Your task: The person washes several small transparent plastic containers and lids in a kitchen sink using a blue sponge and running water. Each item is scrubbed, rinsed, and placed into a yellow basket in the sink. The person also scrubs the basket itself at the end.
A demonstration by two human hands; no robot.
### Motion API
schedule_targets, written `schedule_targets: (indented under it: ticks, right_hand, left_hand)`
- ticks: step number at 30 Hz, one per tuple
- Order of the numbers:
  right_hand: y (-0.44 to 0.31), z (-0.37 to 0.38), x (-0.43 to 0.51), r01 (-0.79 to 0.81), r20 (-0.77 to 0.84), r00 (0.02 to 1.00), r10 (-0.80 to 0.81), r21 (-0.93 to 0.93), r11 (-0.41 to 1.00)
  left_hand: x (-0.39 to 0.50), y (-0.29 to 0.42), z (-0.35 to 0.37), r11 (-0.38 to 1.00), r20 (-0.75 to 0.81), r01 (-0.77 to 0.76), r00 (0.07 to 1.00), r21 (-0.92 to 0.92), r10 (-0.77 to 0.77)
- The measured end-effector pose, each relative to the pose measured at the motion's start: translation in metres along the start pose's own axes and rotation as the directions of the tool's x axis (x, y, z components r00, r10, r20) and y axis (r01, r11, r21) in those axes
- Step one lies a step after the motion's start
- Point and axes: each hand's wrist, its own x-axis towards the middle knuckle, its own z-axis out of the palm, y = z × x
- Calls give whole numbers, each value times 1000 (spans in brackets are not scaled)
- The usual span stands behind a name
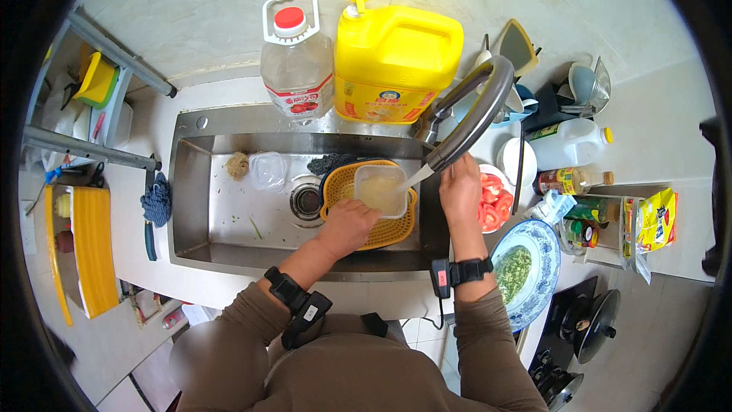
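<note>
My left hand (350, 228) grips the near edge of a clear plastic container (378, 190) with cloudy liquid inside. Water runs into it from the curved metal faucet (477, 117). Under the container sits a yellow perforated drain basket (389, 234), in the steel sink (229, 229). My right hand (461, 189) is at the sink's right edge, behind the spout's end and beside a bowl of cut tomatoes (495, 203). Its fingertips are partly hidden, so what they touch is unclear.
Behind the sink stand a yellow jug (394, 68) and a clear red-capped bottle (297, 63). A fibre scrubber (237, 166) and a plastic lid (267, 171) lie left in the sink. Right are a patterned plate (540, 274) of chopped greens and several bottles.
</note>
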Motion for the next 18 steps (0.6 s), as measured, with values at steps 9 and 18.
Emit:
schedule_targets:
  ticks: [9, 18]
  right_hand:
    - [-52, 47, -78, -716, 683, 686, 250, 571, 402]
    - [-55, 28, -58, -385, 425, 848, 317, 83, 919]
  left_hand:
    - [-18, -6, -6, 985, 106, -126, 988, 121, 113]
    - [-13, -1, 9, 749, 71, 313, 939, -584, -337]
